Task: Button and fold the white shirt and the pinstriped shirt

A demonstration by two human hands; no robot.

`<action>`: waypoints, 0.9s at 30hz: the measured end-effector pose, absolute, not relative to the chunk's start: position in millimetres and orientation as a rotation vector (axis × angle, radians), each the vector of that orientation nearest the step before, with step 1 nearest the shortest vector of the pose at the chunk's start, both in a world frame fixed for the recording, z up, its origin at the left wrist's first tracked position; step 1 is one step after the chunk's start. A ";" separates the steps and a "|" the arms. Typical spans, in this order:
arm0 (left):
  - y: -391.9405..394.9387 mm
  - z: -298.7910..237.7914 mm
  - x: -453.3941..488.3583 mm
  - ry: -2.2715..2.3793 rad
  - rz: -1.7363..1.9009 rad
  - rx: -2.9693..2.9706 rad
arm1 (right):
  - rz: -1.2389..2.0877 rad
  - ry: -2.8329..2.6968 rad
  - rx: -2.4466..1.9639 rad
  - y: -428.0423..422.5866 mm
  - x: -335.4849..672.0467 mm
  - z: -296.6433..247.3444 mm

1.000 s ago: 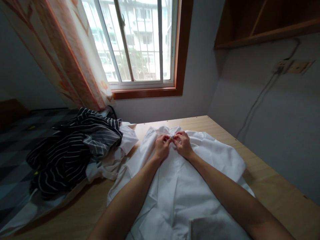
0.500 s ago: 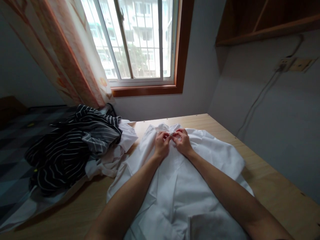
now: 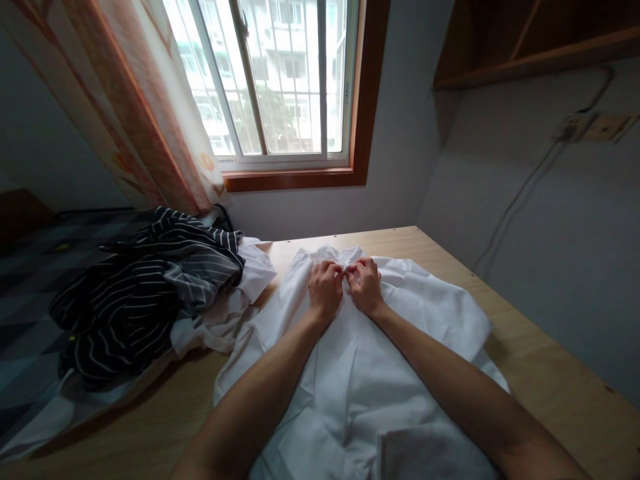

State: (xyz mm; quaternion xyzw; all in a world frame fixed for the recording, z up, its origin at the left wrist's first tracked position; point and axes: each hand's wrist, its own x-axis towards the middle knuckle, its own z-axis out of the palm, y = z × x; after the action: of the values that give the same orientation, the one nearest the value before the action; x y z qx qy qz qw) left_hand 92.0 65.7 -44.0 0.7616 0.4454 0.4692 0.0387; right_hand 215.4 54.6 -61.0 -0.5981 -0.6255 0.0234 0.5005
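Note:
A white shirt (image 3: 345, 373) lies spread on the wooden table, its collar (image 3: 327, 253) at the far end. Just below the collar, my left hand (image 3: 326, 288) pinches the front edge of the cloth. My right hand (image 3: 365, 283) grips the same spot from the other side, its fingertips almost meeting the left ones. Both hands are closed. Whether a button sits between the fingertips is too small to make out.
Left of the shirt, a black striped garment (image 3: 135, 293) is heaped with other pale clothes beside a dark checked bedspread (image 3: 25, 340). The table (image 3: 530, 333) reaches toward the wall below a window (image 3: 280, 80). A cable (image 3: 515, 193) hangs on the right wall.
My fingers have shifted slightly at the collar, the left hand turning a little more over the cloth. The shirt stays in place.

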 end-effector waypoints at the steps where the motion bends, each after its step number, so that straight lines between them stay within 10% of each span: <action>1: 64.5 -42.6 91.4 1.359 1.418 2.392 | 0.046 -1.504 -1.453 54.1 215.2 -61.0; 27: 73.5 -45.6 96.8 1.124 1.488 1.742 | 0.290 -1.493 -1.248 64.3 227.4 -65.6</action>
State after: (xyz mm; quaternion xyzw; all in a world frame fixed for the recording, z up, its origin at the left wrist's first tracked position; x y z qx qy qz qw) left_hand 96.8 73.5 -45.6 0.6532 0.4215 0.5579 0.2905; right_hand 227.4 64.3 -65.6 -0.5282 -0.6317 0.1228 0.5540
